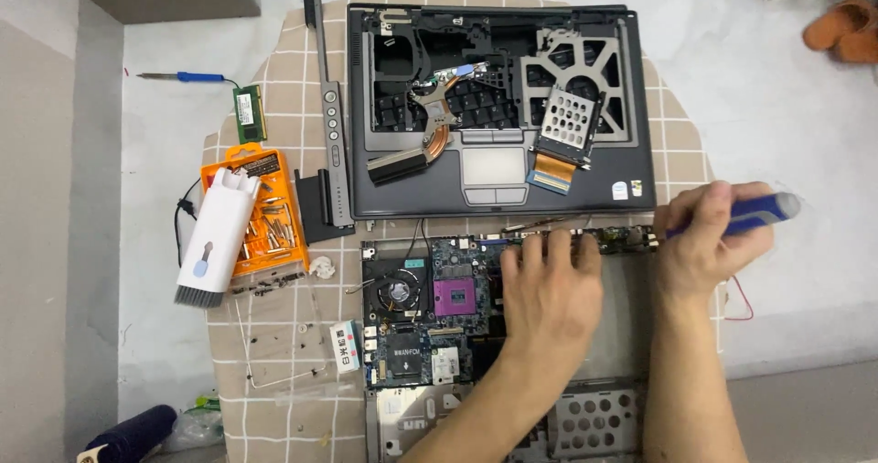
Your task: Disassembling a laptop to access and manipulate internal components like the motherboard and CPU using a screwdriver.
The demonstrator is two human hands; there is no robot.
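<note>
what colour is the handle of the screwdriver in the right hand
Blue with a grey end cap, on the screwdriver in the right hand; the head view shows it.

My right hand (pixel 709 234) grips a blue and grey screwdriver (pixel 745 214). My left hand (pixel 549 289) rests on a dark green circuit board (pixel 430 308) with a purple square socket (pixel 455 296). The mat (pixel 293 88) is beige with a white grid. The bit case (pixel 265 212) is orange, the brush (pixel 215 239) white, the laptop shell (pixel 498 106) dark grey.
</note>
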